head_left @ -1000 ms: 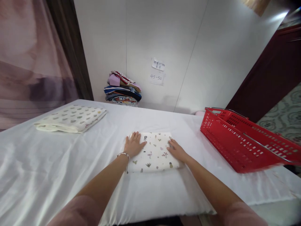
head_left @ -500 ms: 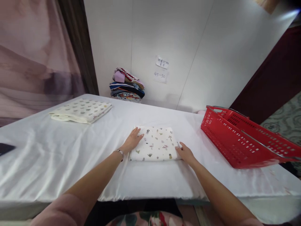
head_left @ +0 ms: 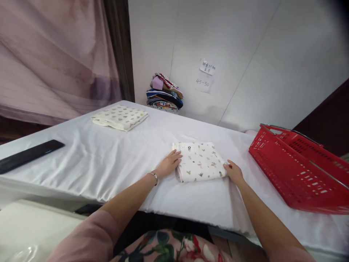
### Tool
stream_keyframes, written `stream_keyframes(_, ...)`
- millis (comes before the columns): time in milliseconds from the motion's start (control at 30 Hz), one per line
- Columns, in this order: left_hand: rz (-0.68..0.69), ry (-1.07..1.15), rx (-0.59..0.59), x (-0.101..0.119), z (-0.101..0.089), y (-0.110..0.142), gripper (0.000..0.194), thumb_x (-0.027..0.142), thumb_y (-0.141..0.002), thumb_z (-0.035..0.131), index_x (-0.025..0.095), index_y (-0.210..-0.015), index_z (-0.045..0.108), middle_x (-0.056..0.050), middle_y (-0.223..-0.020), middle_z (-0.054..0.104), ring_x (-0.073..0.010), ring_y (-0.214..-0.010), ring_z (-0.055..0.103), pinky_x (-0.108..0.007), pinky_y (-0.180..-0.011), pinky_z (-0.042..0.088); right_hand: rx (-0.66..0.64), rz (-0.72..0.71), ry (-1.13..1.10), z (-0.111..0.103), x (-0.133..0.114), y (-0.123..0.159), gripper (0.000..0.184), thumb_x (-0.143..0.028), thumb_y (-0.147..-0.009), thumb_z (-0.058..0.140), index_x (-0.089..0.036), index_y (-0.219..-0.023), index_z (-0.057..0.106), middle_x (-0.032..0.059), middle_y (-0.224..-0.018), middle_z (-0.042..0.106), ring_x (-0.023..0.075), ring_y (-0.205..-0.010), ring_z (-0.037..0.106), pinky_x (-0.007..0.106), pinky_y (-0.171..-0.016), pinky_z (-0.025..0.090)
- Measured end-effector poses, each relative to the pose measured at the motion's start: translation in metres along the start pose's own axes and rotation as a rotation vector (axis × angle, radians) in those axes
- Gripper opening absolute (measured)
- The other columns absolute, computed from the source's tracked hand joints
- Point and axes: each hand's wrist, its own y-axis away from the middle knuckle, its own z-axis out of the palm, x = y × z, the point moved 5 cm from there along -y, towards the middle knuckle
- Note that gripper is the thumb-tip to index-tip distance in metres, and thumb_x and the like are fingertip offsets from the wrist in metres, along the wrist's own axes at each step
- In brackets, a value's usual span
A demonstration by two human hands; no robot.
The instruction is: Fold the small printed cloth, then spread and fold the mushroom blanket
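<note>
A folded white cloth (head_left: 201, 162) with small plant and animal prints lies on the white-covered table in front of me. My left hand (head_left: 169, 163) rests at its left edge, fingers stretched out over the fabric. At the right edge, my right hand (head_left: 233, 172) pinches the cloth's side between thumb and fingers, and that edge looks pulled to a point. Farther back on the left lies another folded cloth (head_left: 120, 117), cream with grey-green spots.
A red plastic basket (head_left: 294, 174) stands on the table (head_left: 120, 160) at right. Folded fabrics (head_left: 165, 94) are stacked by the wall, below paper notes (head_left: 203, 83). A long black object (head_left: 32, 154) lies at left; a pink curtain (head_left: 60, 54) hangs behind.
My view has turned left, so things appear shifted right. My right hand now grips the cloth's right edge, which has skewed outward. My left hand has slid slightly down the left edge.
</note>
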Motion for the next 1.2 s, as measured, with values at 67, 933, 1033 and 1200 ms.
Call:
stream_keyframes(67, 0.006, 0.036, 0.026, -0.003, 0.0, 0.003, 0.042, 0.038, -0.09, 0.031, 0.024, -0.124, 0.052, 0.004, -0.14, 0.039, -0.0146, -0.136, 0.02, -0.032, -0.111, 0.023, 0.024, -0.078, 0.069, -0.001, -0.008, 0.006, 0.052, -0.04, -0.079, 0.043, -0.011, -0.121, 0.053, 0.0125, -0.104, 0.062, 0.0235, -0.094, 0.056, 0.036, -0.086, 0.042)
stream_keyframes(933, -0.077, 0.142, 0.099, 0.032, 0.005, 0.065, 0.012, 0.016, -0.075, 0.051, 0.021, -0.069, 0.061, 0.001, -0.075, 0.06, -0.0141, -0.078, 0.053, -0.025, -0.07, 0.041, -0.163, -0.555, -0.001, 0.063, -0.187, 0.15, 0.012, -0.028, -0.084, 0.047, -0.021, -0.08, 0.056, 0.0016, -0.08, 0.058, 0.0143, -0.07, 0.054, 0.025, -0.064, 0.04)
stream_keyframes(1033, -0.073, 0.132, 0.102, 0.033, 0.005, 0.065, 0.012, 0.016, -0.075, 0.051, 0.021, -0.069, 0.061, 0.0, -0.073, 0.059, -0.0143, -0.078, 0.053, -0.026, -0.069, 0.041, -0.163, -0.544, -0.002, 0.065, -0.187, 0.149, 0.012, -0.028, -0.083, 0.047, -0.021, -0.079, 0.056, 0.0018, -0.077, 0.059, 0.0151, -0.07, 0.054, 0.026, -0.064, 0.039)
stream_keyframes(1200, -0.074, 0.171, 0.094, 0.033, 0.004, 0.066, 0.014, 0.023, -0.078, 0.051, 0.021, -0.072, 0.063, 0.0, -0.075, 0.06, -0.014, -0.077, 0.053, -0.026, -0.069, 0.041, -0.195, -0.537, -0.082, 0.062, -0.187, 0.146, 0.014, -0.025, -0.081, 0.046, -0.021, -0.076, 0.059, 0.0022, -0.076, 0.061, 0.0154, -0.069, 0.055, 0.027, -0.065, 0.04)
